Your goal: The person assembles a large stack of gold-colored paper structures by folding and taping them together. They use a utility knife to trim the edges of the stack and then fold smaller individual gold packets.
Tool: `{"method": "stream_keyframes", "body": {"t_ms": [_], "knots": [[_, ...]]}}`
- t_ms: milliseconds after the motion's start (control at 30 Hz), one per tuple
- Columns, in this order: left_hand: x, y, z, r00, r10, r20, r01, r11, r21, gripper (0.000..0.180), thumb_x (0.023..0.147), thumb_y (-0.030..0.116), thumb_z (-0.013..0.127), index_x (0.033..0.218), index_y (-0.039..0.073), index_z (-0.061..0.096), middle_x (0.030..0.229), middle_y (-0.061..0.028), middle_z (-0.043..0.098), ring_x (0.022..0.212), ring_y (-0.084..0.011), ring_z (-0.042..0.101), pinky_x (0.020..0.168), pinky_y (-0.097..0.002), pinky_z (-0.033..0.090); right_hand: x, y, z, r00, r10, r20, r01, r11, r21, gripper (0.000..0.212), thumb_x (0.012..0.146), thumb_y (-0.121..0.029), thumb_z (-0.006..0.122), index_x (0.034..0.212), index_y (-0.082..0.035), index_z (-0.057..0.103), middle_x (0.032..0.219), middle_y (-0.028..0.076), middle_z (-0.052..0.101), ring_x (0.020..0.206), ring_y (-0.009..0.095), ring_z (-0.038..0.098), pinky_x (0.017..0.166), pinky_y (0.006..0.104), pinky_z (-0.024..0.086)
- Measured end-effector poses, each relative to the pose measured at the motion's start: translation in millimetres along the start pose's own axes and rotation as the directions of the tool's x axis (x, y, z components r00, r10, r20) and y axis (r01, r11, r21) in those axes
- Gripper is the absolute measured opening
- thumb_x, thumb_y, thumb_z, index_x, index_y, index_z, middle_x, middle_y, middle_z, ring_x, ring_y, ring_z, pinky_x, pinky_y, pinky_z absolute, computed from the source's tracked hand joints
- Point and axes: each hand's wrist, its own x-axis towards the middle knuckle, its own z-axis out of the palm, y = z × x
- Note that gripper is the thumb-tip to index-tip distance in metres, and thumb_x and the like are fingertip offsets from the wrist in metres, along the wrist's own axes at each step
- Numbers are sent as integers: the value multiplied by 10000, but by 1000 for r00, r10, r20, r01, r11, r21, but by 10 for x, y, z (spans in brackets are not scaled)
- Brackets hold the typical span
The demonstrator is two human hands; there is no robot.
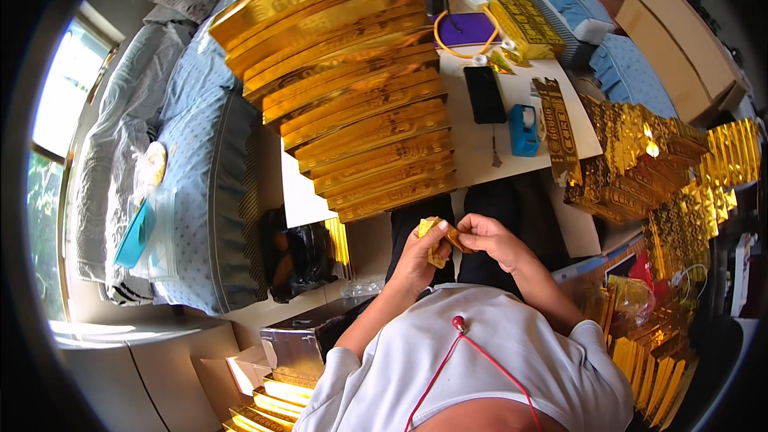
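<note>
Above my lap, my left hand (417, 261) and my right hand (490, 241) are close together at a small piece of gold foil paper (430, 226). The left thumb and fingers pinch the crumpled or folded piece. On its right side, the right fingertips pinch its edge, partly hiding it. Just beyond my hands is the white table (480, 162). A tall row of folded gold foil strips (364, 116) rises over its left part. A black phone (484, 94), a blue tape dispenser (524, 130) and a flat embossed gold strip (558, 132) lie on its right part.
Piled gold foil pieces (640, 164) flank the table's right side, with more gold strips (652, 380) at lower right. A black plastic bag (298, 260) and an open dark box (300, 344) stand left of me. A blue-covered sofa (208, 200) runs along the left.
</note>
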Motion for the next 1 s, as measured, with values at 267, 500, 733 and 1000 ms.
{"method": "stream_keyframes", "body": {"t_ms": [267,500,733,1000], "knots": [[39,-24,-115,999,-21,47,33,961,-274,192,918,243,738,955,123,592,780,0,561,588,-104,447,551,-264,367,-84,-139,60,995,-93,-36,100,933,346,303,923,-155,723,1189,-100,590,986,-42,610,843,54,578,774,195,482],[-33,19,-125,987,88,136,-69,988,-140,266,882,270,783,1014,120,607,888,-12,617,638,-112,474,588,-270,385,-70,-64,78,993,-116,-3,108,913,395,329,912,-179,744,1196,-96,601,1050,-33,640,943,65,613,846,212,512],[37,-48,-114,991,74,114,-62,993,-100,272,898,282,771,962,149,543,764,9,525,620,-122,480,568,-279,396,21,115,-116,996,-92,4,80,883,462,302,886,-206,769,1130,-115,617,1030,-20,650,934,94,609,852,257,505],[128,-64,-83,992,69,101,-63,996,-67,273,912,281,756,992,132,542,765,7,533,621,-116,493,582,-278,412,36,125,-166,995,-97,-4,87,868,489,270,897,-195,755,1097,-100,602,989,-9,637,829,90,553,750,251,455]]}}
